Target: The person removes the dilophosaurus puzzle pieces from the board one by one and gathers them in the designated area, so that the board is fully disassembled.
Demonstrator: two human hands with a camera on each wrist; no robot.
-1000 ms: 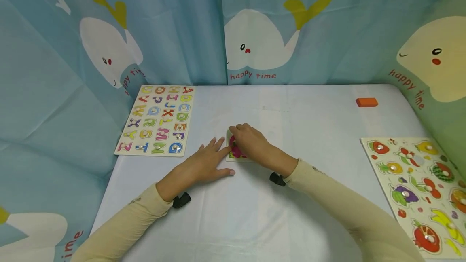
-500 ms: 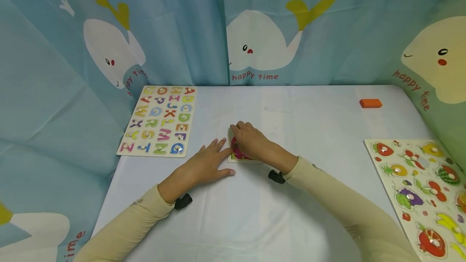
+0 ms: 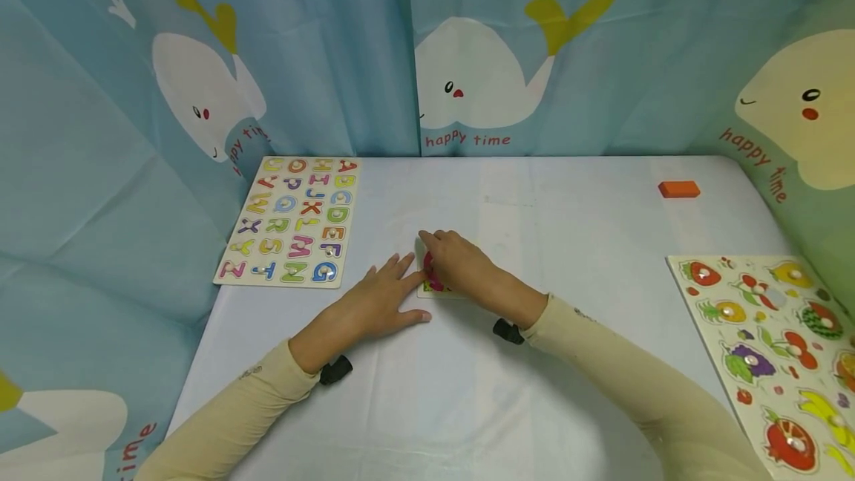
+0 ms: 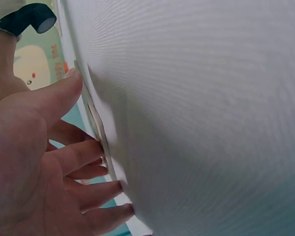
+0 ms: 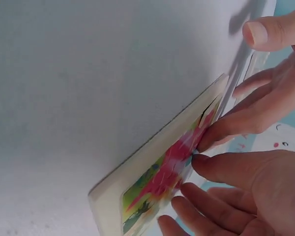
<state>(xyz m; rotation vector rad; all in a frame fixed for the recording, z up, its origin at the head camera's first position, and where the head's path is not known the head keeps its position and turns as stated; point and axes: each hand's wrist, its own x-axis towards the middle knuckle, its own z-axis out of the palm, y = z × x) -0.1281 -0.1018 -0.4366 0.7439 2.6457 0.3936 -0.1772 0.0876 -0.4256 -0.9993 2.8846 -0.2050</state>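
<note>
A small, flat picture puzzle (image 3: 433,285) lies in the middle of the table, partly hidden under my right hand. Its pink and green picture shows inside a pale border (image 5: 137,160) in the right wrist view. My left hand (image 3: 374,304) rests palm down at its left side, fingers spread, with the index fingertip touching the picture's edge. Over the puzzle, my right hand (image 3: 462,264) presses down with its fingertips, and its thumb (image 5: 221,168) lies close to the left index finger. No loose piece shows between the right fingers.
A letter puzzle board (image 3: 289,223) lies at the left rear of the white table (image 3: 508,407). At the right edge is a fruit puzzle board (image 3: 768,340), cut off by the view. Farther back sits an orange block (image 3: 679,189). Blue printed curtains (image 3: 320,58) surround the table.
My right hand's fingers have shifted slightly on the puzzle, and its index finger now reaches straighter toward the upper left. The left hand stays in place.
</note>
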